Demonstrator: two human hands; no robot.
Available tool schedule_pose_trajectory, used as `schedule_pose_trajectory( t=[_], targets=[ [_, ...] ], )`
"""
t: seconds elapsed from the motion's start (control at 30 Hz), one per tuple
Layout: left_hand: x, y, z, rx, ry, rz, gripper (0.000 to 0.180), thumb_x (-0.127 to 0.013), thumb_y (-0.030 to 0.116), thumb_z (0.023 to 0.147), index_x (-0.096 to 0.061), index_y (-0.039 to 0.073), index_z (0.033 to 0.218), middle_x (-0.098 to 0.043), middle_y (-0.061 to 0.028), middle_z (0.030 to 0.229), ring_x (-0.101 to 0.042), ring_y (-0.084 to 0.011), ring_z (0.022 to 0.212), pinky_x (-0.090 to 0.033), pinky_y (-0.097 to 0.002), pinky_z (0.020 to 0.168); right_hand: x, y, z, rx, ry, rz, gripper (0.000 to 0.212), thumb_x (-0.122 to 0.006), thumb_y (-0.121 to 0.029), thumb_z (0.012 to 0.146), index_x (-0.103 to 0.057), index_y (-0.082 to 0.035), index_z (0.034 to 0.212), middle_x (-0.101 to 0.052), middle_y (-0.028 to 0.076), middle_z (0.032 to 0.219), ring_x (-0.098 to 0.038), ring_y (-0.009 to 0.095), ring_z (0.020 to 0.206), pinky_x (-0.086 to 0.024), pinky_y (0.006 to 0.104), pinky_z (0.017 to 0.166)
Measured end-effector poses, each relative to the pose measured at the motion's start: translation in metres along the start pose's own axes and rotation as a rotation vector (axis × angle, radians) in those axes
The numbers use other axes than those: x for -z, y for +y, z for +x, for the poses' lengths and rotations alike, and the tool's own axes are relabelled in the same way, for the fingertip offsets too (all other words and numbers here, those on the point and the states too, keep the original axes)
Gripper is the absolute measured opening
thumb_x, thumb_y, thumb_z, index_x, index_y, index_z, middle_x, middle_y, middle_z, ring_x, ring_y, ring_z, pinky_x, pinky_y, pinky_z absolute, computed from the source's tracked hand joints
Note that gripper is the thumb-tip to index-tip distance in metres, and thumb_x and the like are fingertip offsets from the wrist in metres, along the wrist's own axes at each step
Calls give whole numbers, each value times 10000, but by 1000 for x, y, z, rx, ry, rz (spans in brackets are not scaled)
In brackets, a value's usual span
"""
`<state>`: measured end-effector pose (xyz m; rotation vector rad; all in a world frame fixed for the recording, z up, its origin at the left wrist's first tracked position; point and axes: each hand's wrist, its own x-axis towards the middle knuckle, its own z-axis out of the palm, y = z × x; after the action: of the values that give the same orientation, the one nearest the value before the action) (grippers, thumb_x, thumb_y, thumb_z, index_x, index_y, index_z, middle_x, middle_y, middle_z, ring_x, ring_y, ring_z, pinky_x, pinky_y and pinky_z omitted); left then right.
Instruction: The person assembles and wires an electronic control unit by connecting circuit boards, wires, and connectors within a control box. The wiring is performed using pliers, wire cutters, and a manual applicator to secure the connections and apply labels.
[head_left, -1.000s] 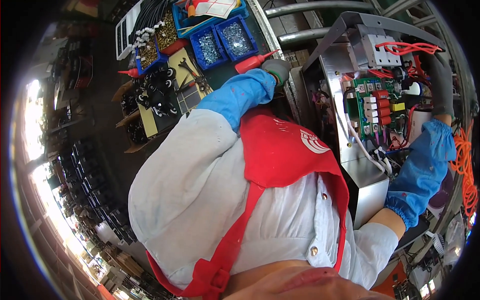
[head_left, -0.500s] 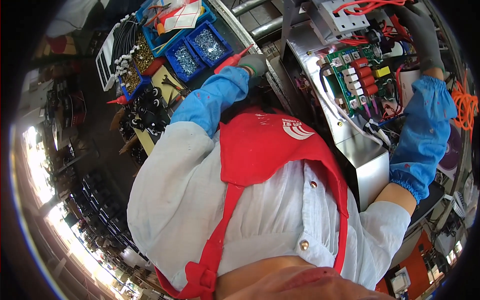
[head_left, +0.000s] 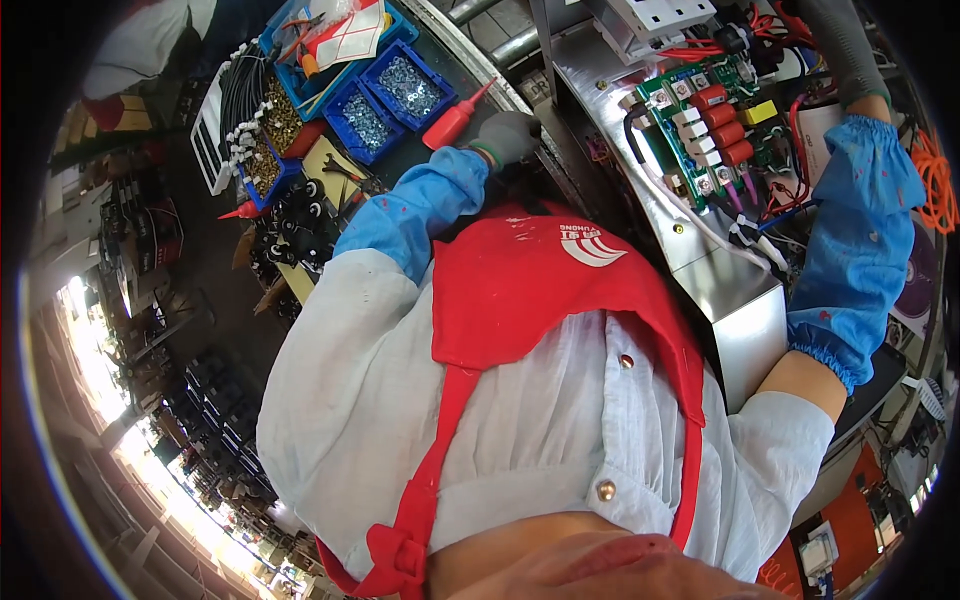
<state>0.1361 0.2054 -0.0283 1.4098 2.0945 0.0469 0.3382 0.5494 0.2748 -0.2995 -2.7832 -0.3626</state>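
Observation:
My left hand [head_left: 510, 138], in a grey glove, is at the bench edge beside a red squeeze bottle [head_left: 451, 124] with a pointed nozzle. Its fingers point away and are mostly hidden. At the top right, my gloved right hand [head_left: 843, 48] reaches over the far part of an open metal chassis [head_left: 690, 245]. The picture's upper edge cuts off its fingertips, near red wires [head_left: 765, 28]. Inside the chassis sits a green circuit board [head_left: 672, 112] with red cylindrical parts [head_left: 722, 117]. A white cable [head_left: 665, 195] runs along the chassis wall.
Blue bins of small metal hardware [head_left: 362, 122] stand on the bench to the left, near pliers [head_left: 345, 170] and black cables [head_left: 243, 95]. A blue tray [head_left: 397, 28] holds tools and a paper. Orange wire [head_left: 935, 185] hangs at the far right.
The chassis and bench have shifted slightly in view. My right hand has gone further up, partly out of the picture. My left hand remains by the red squeeze bottle.

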Motion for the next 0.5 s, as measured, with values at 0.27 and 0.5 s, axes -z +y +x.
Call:
schedule_pose_trajectory(
  t=[0.27, 0.5],
  targets=[
    [13, -14, -42, -32, 374, -205, 249, -595, 323, 830, -686, 122, 945, -678, -139, 916, -651, -342, 883, -512, -440, 791, -34, 43, -11, 90, 4, 145, 284, -509, -170, 948, -642, -56, 1171, -653, 72, 1064, -640, 148, 904, -489, 275, 800],
    [80, -174, -106, 640, 905, -265, 332, -658, 264, 795, -661, 96, 1081, -694, -159, 967, -652, -331, 991, -516, -396, 858, -32, 27, -10, -217, -34, 456, 349, -574, 23, 815, -589, -25, 1160, -636, 164, 1041, -653, 282, 860, -516, 335, 732]
  ],
)
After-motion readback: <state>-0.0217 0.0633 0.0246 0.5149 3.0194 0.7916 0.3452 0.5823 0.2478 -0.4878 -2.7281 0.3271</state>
